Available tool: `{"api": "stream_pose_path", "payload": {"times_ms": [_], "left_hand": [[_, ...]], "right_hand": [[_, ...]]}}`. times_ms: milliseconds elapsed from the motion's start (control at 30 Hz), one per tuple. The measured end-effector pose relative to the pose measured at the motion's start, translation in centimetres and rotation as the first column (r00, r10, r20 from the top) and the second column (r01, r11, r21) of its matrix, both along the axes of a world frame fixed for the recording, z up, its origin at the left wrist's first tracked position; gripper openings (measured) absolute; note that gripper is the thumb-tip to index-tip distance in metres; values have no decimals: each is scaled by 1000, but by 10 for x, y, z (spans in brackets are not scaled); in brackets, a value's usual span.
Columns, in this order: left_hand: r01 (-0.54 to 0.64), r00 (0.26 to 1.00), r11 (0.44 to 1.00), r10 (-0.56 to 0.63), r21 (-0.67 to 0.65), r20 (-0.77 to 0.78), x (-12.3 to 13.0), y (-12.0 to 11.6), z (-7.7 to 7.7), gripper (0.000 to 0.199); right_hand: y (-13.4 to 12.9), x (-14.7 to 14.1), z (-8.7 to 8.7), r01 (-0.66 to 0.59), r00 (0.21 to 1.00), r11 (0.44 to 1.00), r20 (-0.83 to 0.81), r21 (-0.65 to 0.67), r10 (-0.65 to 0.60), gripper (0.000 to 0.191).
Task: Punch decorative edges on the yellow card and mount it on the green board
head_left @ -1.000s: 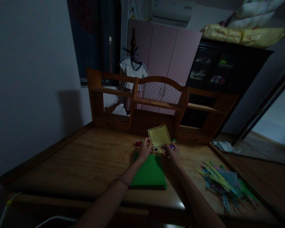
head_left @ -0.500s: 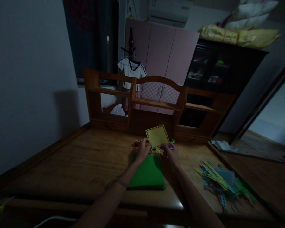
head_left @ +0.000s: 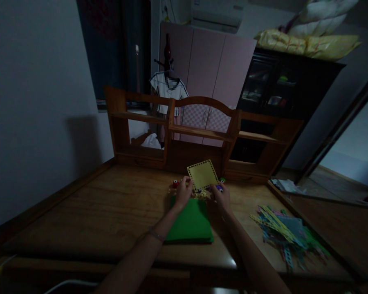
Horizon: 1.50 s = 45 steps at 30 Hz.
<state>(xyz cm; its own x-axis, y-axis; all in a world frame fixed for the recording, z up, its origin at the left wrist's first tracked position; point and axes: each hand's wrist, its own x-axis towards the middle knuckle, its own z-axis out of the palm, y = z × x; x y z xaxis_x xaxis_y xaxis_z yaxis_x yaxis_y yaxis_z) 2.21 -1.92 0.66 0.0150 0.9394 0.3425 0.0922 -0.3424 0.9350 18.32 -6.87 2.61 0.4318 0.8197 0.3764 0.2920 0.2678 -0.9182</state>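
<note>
Everything on the wooden desk [head_left: 110, 200] sits slightly farther left in my view than a second ago. Through the feed, I see the right hand [head_left: 222, 197] pinching the lower right of a yellow hole-edged sheet [head_left: 203, 175], held up beyond a green stack [head_left: 191, 223]. The left hand [head_left: 183, 194] curls at its left edge; I can't tell whether it grips. Coloured strips [head_left: 282, 226] lie rightward; a shelf hutch [head_left: 202, 132] and pink wardrobe [head_left: 205, 61] stand behind.

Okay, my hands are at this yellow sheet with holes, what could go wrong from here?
Loose yellow bits lie near the left hand, so a brush might scatter them. The right hand appears close to a purple object and could knock it. Dim light might make the holes along the yellow sheet easy to misjudge.
</note>
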Motion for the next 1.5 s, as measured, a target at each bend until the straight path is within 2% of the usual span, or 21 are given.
{"api": "stream_pose_path", "payload": {"times_ms": [967,1333,1500], "left_hand": [[-3,1000,999,2,39,16,1,2,-2,26],[-41,999,999,42,28,-26,0,-6,10,15],[-43,999,999,43,9,-29,0,-6,10,15]], "right_hand": [[0,2,0,-31,999,999,-7,24,32,32],[0,2,-1,-7,999,1000,31,27,7,33],[0,3,-2,-17,1000,1000,16,22,17,33]]}}
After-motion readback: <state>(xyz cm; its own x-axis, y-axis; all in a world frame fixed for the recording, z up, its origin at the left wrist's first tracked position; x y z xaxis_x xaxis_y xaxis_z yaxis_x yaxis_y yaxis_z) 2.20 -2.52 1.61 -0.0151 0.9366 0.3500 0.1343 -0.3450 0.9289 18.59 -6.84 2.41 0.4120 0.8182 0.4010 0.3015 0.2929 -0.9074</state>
